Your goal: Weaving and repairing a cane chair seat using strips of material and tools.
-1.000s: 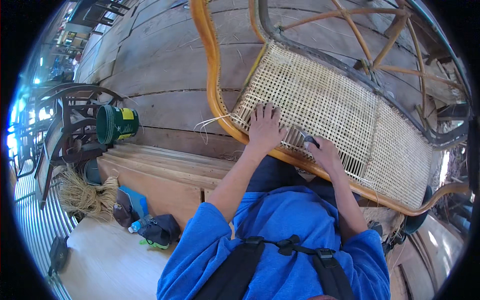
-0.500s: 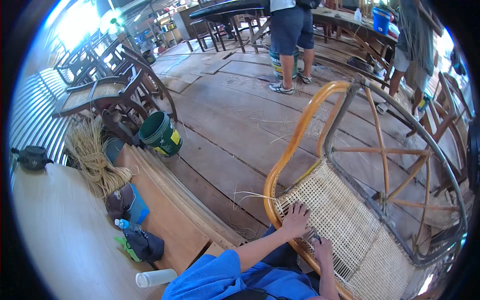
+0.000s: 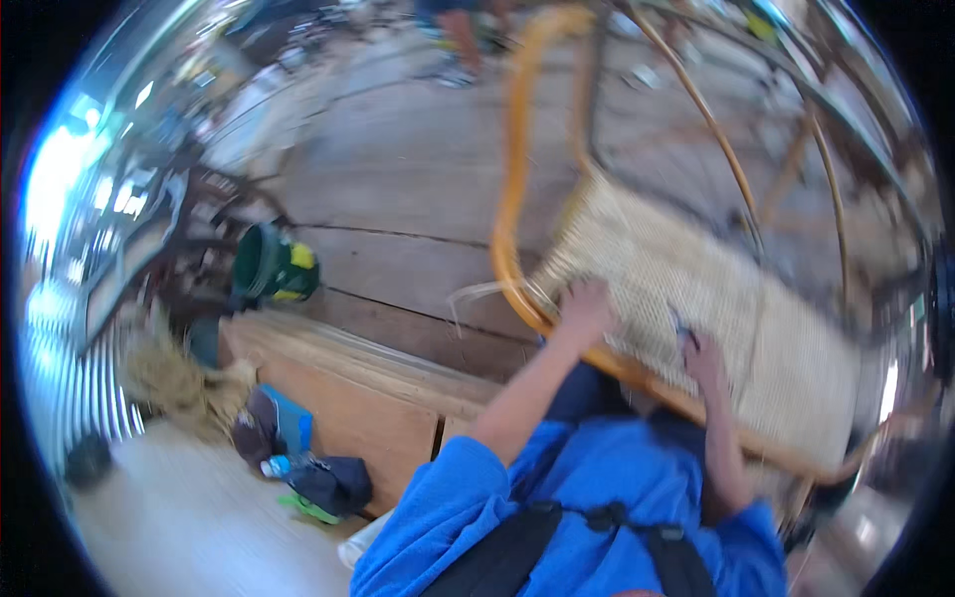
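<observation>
A rattan chair frame (image 3: 509,214) with a woven cane panel (image 3: 796,368) lies across my lap, sloping down to the right. My left hand (image 3: 589,310) rests on the weave near the orange-brown rail, fingers laid over it, though blurred. Further right, my right hand (image 3: 704,360) is closed around a small dark hand tool (image 3: 680,324), its tip over the panel; blur hides its exact kind. Loose pale cane strands (image 3: 476,292) stick out past the rail, left of my left hand.
At left stand a green bucket (image 3: 261,264), stacked wooden boards (image 3: 338,373), a bundle of cane fibre (image 3: 174,378), a dark cap (image 3: 257,423) and a dark bag (image 3: 333,485). Dark chair frames (image 3: 149,254) are piled behind. A person's legs (image 3: 463,45) show at the far edge.
The view has tilted downward and swung, blurring the picture. My right hand with the tool has moved right and farther up the panel, away from my left hand, which stays near the rail.
</observation>
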The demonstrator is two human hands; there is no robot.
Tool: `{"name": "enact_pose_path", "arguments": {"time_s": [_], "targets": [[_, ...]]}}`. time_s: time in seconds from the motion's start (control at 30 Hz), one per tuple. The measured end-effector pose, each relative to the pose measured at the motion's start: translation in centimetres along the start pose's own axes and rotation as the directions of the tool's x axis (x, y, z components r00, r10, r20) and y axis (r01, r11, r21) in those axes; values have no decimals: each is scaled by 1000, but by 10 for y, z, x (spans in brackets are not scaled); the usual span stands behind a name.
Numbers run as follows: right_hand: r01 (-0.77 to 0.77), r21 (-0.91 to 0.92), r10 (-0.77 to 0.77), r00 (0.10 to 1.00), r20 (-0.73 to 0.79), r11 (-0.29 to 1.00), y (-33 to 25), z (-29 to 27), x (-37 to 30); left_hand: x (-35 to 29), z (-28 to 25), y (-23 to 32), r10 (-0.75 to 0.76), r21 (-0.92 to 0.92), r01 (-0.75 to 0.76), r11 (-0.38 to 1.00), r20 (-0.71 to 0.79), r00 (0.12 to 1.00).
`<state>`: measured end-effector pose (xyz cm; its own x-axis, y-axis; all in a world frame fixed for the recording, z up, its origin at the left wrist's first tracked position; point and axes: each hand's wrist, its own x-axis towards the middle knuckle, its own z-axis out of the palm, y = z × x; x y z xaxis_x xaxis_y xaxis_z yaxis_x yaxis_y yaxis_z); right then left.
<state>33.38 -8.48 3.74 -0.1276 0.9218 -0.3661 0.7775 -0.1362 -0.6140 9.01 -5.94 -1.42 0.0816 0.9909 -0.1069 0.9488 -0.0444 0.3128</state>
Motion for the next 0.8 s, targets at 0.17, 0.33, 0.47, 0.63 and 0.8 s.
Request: {"name": "enact_pose_path", "arguments": {"time_s": [0.17,0.33,0.47,0.63,0.8], "targets": [[165,183,-83,918,-387,969,7,-3,-8,14,-4,25,105,44,-106,993,23,994],[-24,287,64,990,-128,957,20,20,-24,5,16,53,159,13,-160,987,64,985],[-27,307,58,994,-93,951,28,34,-26,-5,29,62,163,74,-165,984,22,986],[-87,363,110,993,-44,928,17,31,-24,-5,30,60,162,95,-166,982,49,986],[-134,376,153,988,-21,917,21,32,-25,-2,28,62,167,104,-172,980,53,985]]}}
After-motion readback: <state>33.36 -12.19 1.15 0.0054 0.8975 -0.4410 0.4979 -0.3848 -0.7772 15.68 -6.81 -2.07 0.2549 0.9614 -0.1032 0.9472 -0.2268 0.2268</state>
